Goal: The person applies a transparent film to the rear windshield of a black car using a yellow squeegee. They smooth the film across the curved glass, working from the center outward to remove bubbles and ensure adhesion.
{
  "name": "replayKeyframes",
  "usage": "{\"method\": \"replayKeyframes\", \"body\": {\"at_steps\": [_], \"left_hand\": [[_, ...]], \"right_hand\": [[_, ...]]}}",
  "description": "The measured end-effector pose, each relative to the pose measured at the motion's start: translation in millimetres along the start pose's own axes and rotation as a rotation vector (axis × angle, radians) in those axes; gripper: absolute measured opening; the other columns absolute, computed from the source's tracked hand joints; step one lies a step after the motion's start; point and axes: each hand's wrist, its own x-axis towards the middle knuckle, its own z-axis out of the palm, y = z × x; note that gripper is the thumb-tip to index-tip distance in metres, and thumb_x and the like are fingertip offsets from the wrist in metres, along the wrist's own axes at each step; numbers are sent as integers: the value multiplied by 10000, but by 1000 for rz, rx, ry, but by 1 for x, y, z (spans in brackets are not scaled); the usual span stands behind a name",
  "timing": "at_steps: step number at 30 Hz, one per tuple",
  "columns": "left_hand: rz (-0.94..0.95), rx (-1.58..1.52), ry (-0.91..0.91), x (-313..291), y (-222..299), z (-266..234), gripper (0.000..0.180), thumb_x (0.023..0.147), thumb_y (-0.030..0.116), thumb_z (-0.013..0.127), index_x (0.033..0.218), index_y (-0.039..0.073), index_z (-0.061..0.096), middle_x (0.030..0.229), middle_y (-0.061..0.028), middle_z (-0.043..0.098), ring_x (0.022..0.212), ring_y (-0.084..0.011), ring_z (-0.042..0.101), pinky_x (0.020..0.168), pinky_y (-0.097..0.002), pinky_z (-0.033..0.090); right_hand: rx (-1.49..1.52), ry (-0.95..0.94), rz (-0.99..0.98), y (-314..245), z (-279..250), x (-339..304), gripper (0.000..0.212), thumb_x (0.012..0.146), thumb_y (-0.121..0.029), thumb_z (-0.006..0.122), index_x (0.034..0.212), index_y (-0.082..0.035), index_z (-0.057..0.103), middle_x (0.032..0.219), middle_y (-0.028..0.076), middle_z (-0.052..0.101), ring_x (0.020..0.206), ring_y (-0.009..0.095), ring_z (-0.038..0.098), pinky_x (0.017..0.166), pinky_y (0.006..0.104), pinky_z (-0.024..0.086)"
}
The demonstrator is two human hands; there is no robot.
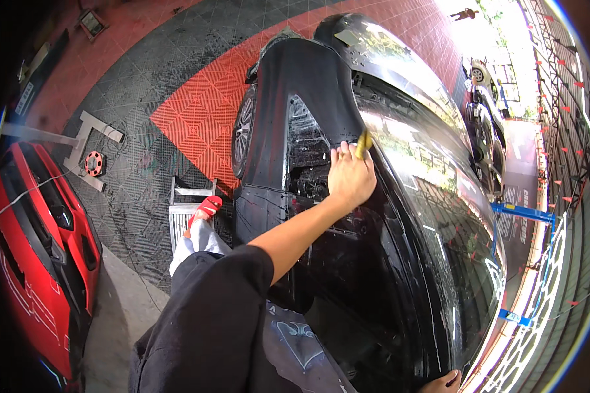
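My left hand (352, 175) reaches across a black car (354, 262), closed around a small yellow squeegee (364, 143). The squeegee stands at the edge of the dark body panel, beside the glass. Next to the hand lies a wet, glossy patch (305, 141) with drops on it. Beyond it the panel surface (301, 72) looks smooth and matte black. At the lower right edge, my right hand (442, 383) shows only in part, against the car's side; its fingers are mostly cut off.
My foot in a red slipper (207, 209) is on a metal step stool (180, 226). A red car bumper (42, 255) is at the left, near a grey metal stand (82, 141) and an orange reel (94, 164). Other cars (485, 124) and a blue lift arm (521, 211) are at the right.
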Motion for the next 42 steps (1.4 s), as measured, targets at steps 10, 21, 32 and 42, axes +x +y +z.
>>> {"method": "replayKeyframes", "body": {"at_steps": [10,21,32,42], "left_hand": [[293,65,286,-6,-37,26,500,1030,247,442,1367,-123,430,1466,-344,429,1402,-482,382,1200,-532,277],[377,286,183,1,-44,21,544,1033,239,457,1443,-110,377,1545,-346,328,1435,-484,352,1195,-547,282],[513,342,117,-19,-12,18,541,1024,274,469,1393,-121,471,1492,-325,436,1405,-452,416,1191,-524,300],[544,496,110,-17,10,15,456,993,297,494,1276,-44,600,1350,-246,578,1317,-396,505,1179,-499,312]], "right_hand": [[39,63,-36,0,5,0,354,901,-420,646,1031,-130,804,1032,106,764,920,325,715,796,446,550],[73,74,-57,-6,3,2,326,913,-375,644,987,-98,800,1013,120,762,914,329,714,799,436,547],[53,129,-51,-11,5,-1,370,911,-430,645,962,-95,792,1011,111,762,904,326,709,824,448,535],[114,188,-58,-21,1,3,370,899,-402,663,900,-54,789,986,113,770,937,298,723,873,417,542]]}}
